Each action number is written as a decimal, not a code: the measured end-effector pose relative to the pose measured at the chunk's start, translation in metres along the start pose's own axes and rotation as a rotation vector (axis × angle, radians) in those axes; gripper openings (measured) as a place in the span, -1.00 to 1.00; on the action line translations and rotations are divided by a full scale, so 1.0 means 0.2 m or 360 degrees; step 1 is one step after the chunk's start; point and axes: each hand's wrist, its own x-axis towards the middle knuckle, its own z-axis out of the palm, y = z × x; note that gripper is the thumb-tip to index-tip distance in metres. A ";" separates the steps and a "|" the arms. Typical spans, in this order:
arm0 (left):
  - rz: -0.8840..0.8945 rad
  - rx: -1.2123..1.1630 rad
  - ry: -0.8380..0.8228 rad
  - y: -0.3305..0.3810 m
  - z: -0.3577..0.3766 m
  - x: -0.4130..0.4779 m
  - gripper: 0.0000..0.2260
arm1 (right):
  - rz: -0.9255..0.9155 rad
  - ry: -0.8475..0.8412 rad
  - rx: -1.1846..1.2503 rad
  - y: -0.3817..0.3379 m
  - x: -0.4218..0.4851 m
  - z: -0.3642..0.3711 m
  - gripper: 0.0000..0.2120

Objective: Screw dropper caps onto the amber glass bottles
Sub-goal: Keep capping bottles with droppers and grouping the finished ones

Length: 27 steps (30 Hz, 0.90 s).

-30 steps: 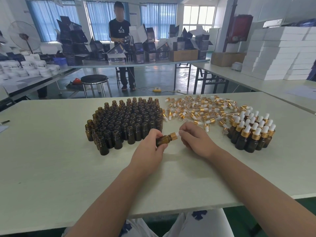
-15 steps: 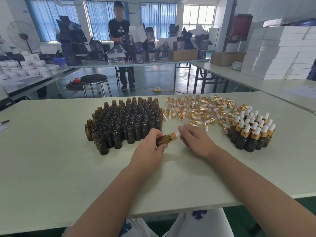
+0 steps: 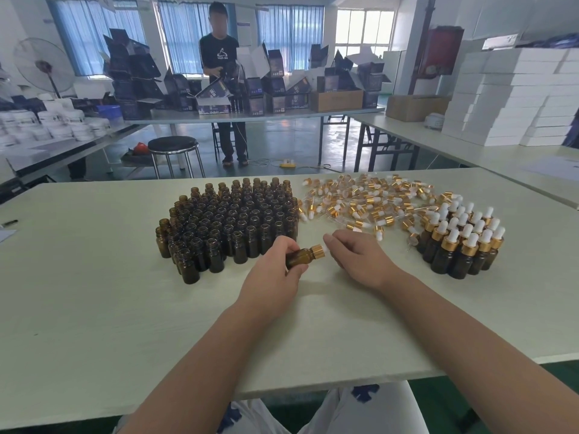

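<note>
- L hand [image 3: 275, 272]: fingers and thumb curled round amber bottle [image 3: 297, 257], held just above the table [image 3: 94, 308], front-centre.
- Amber bottle: tipped on its side, neck pointing R; gold dropper cap [image 3: 317, 250] sits on neck w/ white bulb toward R hand.
- R hand [image 3: 360, 255]: fingertips [image 3: 328, 239] right at the cap's bulb, fingers loosely bent; thumb hidden, so can't tell if pinching or only touching.
- Uncapped bottles [image 3: 232, 220]: dense upright cluster, mouths open, just behind L hand, left-centre of table.
- Loose dropper caps [image 3: 360, 202]: scattered heap, gold collars, white bulbs, glass pipettes; beyond R hand, between the two bottle groups.
- Capped bottles [image 3: 463, 242]: upright group, R side of table, well apart from hands.
- Bkgd: person [image 3: 219, 57] standing at far table w/ dark cartons [image 3: 134, 76]; stool [image 3: 174, 145]; fan [image 3: 40, 64]; stacked white boxes [image 3: 517, 95] on R.
</note>
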 end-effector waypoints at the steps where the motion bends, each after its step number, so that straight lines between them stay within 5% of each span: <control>1: 0.0002 -0.0003 0.0001 0.00 0.00 0.00 -0.83 | 0.0003 -0.0001 -0.0016 0.00 0.00 0.00 -0.58; 9: -0.0003 0.0004 -0.0012 0.00 0.00 0.00 -0.85 | 0.0026 -0.0003 -0.0061 -0.01 0.01 0.00 -0.56; 20: -0.0073 0.0023 -0.0029 0.00 0.00 0.00 -0.87 | 0.0084 -0.0046 0.0297 -0.02 0.00 -0.01 -0.88; 27: -0.0074 0.0002 -0.0022 0.01 0.00 0.01 -0.86 | 0.0111 -0.0066 0.0105 -0.07 0.00 -0.04 -0.87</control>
